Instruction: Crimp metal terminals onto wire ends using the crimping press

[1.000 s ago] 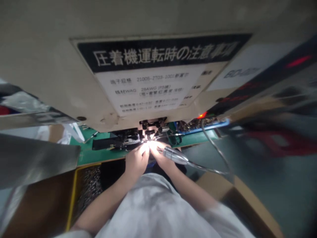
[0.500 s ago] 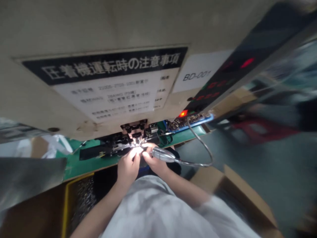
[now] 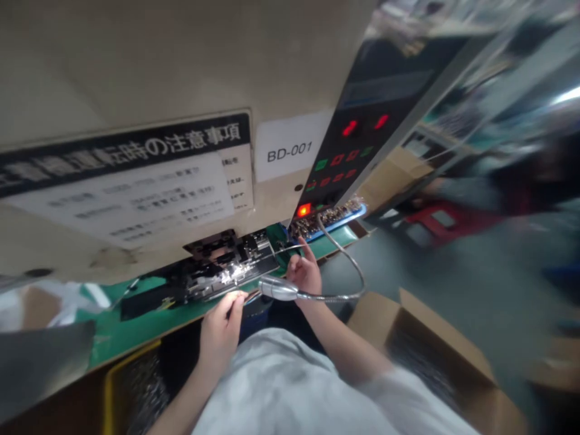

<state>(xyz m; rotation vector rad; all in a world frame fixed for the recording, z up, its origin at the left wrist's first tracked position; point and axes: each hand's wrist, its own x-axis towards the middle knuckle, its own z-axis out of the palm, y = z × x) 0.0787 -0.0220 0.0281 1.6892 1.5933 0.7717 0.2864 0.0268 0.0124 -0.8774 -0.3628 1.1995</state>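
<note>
Left hand (image 3: pixel 220 331) in a narrow, steady pinch just in front of the crimping press (image 3: pixel 226 269), anything held too fine to tell; right hand (image 3: pixel 304 273) open, fingers up, clear of the press's right end, beside the gooseneck lamp (image 3: pixel 277 289).

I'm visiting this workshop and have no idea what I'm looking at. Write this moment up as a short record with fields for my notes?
Machine: beige crimping machine, per its Japanese notice
Label: white rectangular tag reading BD-001
Left hand: fingers pinched together in front of the lit metal tooling; anything held is too small to tell
Right hand: raised with index finger up, beside a silver gooseneck lamp
Surface: green work mat
Nearby: open brown cardboard box
</note>
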